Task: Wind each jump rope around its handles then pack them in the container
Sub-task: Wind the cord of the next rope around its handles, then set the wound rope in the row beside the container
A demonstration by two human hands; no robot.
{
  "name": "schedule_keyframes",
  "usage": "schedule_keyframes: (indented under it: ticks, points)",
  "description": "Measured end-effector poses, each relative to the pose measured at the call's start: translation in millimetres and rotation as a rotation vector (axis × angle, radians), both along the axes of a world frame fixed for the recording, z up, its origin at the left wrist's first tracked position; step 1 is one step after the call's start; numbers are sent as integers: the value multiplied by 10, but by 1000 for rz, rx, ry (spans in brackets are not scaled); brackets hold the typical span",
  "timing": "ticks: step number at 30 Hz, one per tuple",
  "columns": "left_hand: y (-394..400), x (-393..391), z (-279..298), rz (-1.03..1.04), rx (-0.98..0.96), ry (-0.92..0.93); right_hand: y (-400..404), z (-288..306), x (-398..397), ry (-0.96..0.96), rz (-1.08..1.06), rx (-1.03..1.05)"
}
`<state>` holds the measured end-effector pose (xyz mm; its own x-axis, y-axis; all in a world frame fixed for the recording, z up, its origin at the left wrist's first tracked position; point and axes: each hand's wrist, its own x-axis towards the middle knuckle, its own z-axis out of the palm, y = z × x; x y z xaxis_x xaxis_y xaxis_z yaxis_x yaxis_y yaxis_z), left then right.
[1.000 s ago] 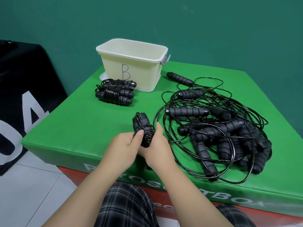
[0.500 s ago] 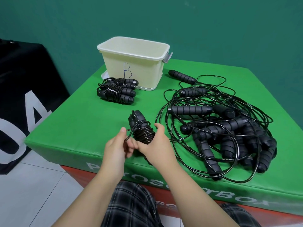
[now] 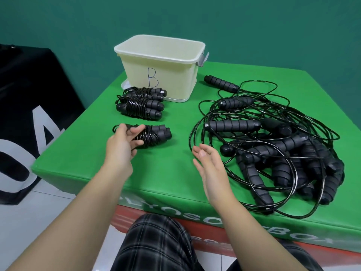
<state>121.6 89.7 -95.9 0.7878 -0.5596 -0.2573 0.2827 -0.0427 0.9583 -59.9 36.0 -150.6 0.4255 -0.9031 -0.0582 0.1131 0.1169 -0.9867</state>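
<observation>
Black wound rope bundle (image 3: 151, 134) lies on the green mat (image 3: 78, 145); left hand (image 3: 122, 142) grips its coiled end, fingers curled over the wraps. Right hand (image 3: 210, 163) is off it, fingers relaxed, holding nothing. Likely light, foam handles grippy, cord springy: best grabbed across the wraps. Just beyond the grip, two more wound bundles (image 3: 141, 102) touch the cream container (image 3: 156, 55); inside hidden. Right of the grip, the loose rope tangle (image 3: 273, 143).

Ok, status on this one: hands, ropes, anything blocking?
Left hand holds wound rope on green mat; right hand open, empty. Two wound bundles beside container. Tangled pile unwound. Nothing blocking.
</observation>
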Motion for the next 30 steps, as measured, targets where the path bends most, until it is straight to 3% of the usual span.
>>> schedule_keyframes:
  ticks: [16, 21, 30]
  points:
    - [-509, 609, 50, 21, 19, -39, -26, -13, -6, -124, 7, 71]
    - [-480, 644, 3, -51, -33, -25, -28, -18, -11, -138, 10, 70]
    - [-124, 432, -200, -176, -9, -178, -23, -5, -3, -157, -22, 90]
